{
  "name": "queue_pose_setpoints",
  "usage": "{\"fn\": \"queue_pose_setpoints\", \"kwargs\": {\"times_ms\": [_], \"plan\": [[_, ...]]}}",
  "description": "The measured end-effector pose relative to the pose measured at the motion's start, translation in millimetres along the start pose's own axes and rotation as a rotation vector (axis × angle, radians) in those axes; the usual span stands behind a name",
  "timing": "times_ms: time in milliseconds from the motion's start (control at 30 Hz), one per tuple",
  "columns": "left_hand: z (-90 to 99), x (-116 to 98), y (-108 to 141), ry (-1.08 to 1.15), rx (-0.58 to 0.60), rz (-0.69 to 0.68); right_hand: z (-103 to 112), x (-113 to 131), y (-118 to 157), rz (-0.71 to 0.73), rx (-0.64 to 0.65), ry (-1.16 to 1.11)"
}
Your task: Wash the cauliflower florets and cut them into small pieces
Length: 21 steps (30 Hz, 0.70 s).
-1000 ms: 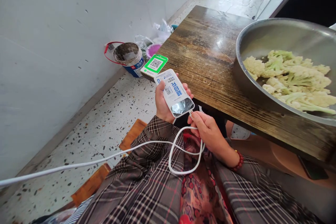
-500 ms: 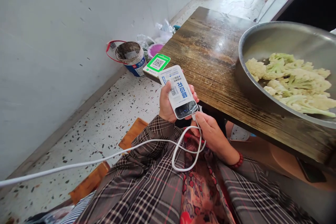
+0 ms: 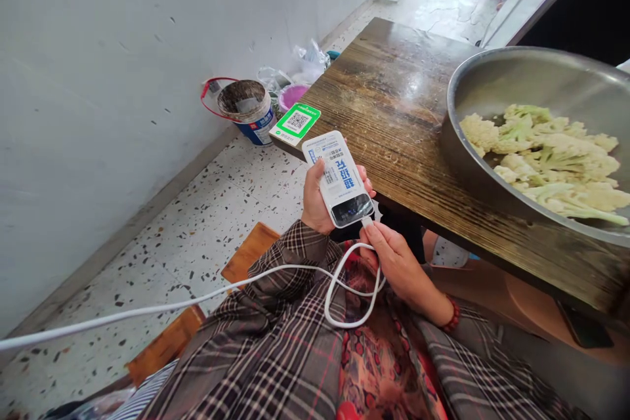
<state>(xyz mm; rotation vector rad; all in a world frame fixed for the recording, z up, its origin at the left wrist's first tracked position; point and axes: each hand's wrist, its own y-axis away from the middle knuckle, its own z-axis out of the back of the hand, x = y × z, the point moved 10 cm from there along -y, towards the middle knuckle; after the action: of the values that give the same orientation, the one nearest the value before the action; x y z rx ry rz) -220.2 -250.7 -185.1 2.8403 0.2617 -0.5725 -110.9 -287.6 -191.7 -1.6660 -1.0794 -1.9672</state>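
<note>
A white power bank [image 3: 338, 177] with blue lettering and a dark display end lies in my left hand [image 3: 317, 200], thumb on its near side and fingertips showing past the far edge. My right hand [image 3: 394, 256] pinches the plug of a white cable [image 3: 331, 302] right at the power bank's lower end. Whether the plug sits fully inside the port cannot be made out. The cable loops over my lap and runs off to the left.
A wooden table [image 3: 384, 92] carries a steel bowl [image 3: 457, 157] of cauliflower [image 3: 556, 151] and a green QR-code card [image 3: 296, 122] at its corner. Beyond the corner stand a bucket [image 3: 253, 118] and a pink basin [image 3: 291, 96]. Wooden stool parts [image 3: 250, 251] show at my left.
The power bank and both hands sit slightly lower in view, and the power bank's display looks dimmer. My grips look the same.
</note>
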Motion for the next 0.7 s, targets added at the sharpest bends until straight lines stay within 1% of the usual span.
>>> {"fn": "queue_pose_setpoints", "kwargs": {"times_ms": [100,167,267,333,400,567,700], "plan": [[11.4,3,-7,-0.018,-0.027,0.01,2,-11,-6,-0.025,-0.023,-0.054],[18.0,1,-13,-0.004,-0.048,-0.004,4,-18,-11,-0.048,-0.041,-0.099],[25.2,-11,-19,0.024,-0.087,-0.071,5,-24,-15,-0.073,-0.053,-0.098],[28.9,-20,-21,0.037,-0.107,-0.112,5,-24,-15,-0.065,-0.052,-0.067],[32.8,-25,-23,0.04,-0.116,-0.123,5,-22,-14,-0.046,-0.044,-0.025],[42.1,-25,-28,0.017,-0.119,-0.119,5,-22,-11,-0.027,-0.053,0.07],[42.9,-21,-30,0.047,-0.127,-0.125,8,-30,-9,-0.055,-0.107,0.022]]}}
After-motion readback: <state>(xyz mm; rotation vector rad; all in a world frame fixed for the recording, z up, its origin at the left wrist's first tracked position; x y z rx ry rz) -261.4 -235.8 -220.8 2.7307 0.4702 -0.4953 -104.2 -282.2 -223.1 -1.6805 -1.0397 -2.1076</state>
